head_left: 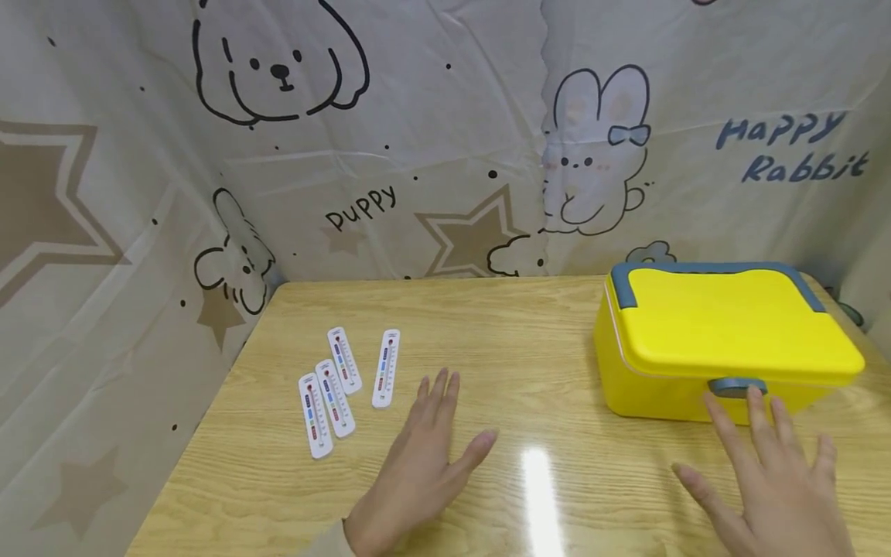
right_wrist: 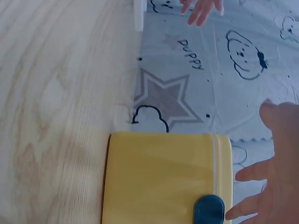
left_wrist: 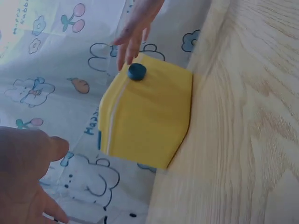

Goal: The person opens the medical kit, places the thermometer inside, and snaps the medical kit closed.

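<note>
A yellow storage box (head_left: 738, 325) with a blue-grey handle (head_left: 710, 268) stands at the right of the table, its lid down. My right hand (head_left: 780, 472) is in front of it with fingers spread. Its fingertips come close to the blue-grey latch (right_wrist: 209, 210); whether they touch it I cannot tell. Over the middle of the table my left hand (head_left: 421, 456) has its fingers extended and holds nothing. Beyond and left of that hand lie several white thermometer cards: one card (head_left: 386, 368) lies apart, while a left card (head_left: 316, 418) sits in a close group.
The wooden table (head_left: 501, 348) has a light grain and a bright reflection near the front. Behind it and along the left hangs a printed curtain (head_left: 431, 155) with animals and stars. A dark green object (head_left: 851, 313) shows partly behind the box's right side.
</note>
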`<state>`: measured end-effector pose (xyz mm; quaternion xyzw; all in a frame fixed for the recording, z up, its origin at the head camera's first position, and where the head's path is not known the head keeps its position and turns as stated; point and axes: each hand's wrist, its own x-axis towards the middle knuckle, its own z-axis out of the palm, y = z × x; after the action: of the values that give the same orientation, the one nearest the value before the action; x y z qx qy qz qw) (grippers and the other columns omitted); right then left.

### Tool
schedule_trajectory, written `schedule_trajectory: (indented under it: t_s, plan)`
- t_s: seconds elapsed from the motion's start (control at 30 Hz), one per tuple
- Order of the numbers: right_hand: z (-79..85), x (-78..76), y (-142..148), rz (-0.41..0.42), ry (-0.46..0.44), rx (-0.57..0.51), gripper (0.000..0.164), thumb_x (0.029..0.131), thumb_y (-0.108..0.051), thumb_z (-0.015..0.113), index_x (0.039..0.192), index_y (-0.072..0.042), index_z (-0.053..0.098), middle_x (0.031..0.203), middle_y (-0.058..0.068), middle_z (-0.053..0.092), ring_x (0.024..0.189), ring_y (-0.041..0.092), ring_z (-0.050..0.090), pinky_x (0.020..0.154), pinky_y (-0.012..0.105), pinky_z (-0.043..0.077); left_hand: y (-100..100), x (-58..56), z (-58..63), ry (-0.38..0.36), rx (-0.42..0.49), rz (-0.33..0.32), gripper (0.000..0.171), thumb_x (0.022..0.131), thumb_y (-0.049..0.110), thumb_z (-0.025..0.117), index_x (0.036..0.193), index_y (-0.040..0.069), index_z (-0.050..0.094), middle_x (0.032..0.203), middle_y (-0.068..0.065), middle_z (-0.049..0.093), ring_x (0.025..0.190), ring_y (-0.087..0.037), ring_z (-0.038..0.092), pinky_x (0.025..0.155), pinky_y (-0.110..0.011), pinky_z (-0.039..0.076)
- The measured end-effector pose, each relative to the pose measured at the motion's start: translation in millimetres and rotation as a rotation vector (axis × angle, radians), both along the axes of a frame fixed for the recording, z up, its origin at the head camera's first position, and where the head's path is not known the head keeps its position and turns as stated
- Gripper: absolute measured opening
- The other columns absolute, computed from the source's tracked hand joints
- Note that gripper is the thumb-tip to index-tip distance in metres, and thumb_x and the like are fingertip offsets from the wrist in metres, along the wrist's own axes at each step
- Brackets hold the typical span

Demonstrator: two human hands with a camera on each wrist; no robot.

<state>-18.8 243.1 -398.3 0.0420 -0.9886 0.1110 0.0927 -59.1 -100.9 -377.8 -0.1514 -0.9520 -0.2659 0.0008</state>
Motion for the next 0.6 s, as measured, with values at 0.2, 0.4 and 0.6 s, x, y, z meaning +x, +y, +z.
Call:
schedule_trajectory:
  t_s: [0.2, 0.4, 0.6]
  plan:
    - [5.1, -2.6, 8.1, -0.066, 0.098, -0.125, 0.069, 0.102, -0.043, 0.042, 0.151, 0.0, 0.021, 0.151, 0.035, 0.019, 0.137, 0.054, 0.013, 0.105, 0.074, -0.003, 31.1, -10.0, -2.3, 0.056, 0.083, -0.095, 0.078, 0.1, 0.055, 0.035, 0.151, -0.002, 0.023, 0.156, -0.018, 0.023, 0.143, -0.036, 0.02, 0.112, -0.052, 0.028]
    - [12.3, -5.0, 14.4, -0.213, 0.272, -0.259, 0.061, 0.103, -0.037, 0.039, 0.145, 0.007, 0.032, 0.148, 0.033, 0.029, 0.137, 0.051, 0.023, 0.113, 0.062, 0.011, 62.2, -21.3, -1.4, 0.017, 0.222, -0.139, 0.07, 0.101, 0.05, 0.037, 0.15, 0.0, 0.028, 0.155, -0.013, 0.028, 0.14, -0.027, 0.031, 0.111, -0.043, 0.033]
    - [9.3, -9.0, 21.2, -0.319, 0.271, -0.302, 0.062, 0.103, -0.038, 0.04, 0.148, 0.004, 0.028, 0.152, 0.028, 0.026, 0.14, 0.045, 0.022, 0.115, 0.058, 0.014, 93.3, -27.6, -7.2, -0.068, 0.344, -0.136, 0.068, 0.102, 0.05, 0.035, 0.151, 0.004, 0.027, 0.156, -0.008, 0.027, 0.14, -0.024, 0.031, 0.113, -0.04, 0.03]
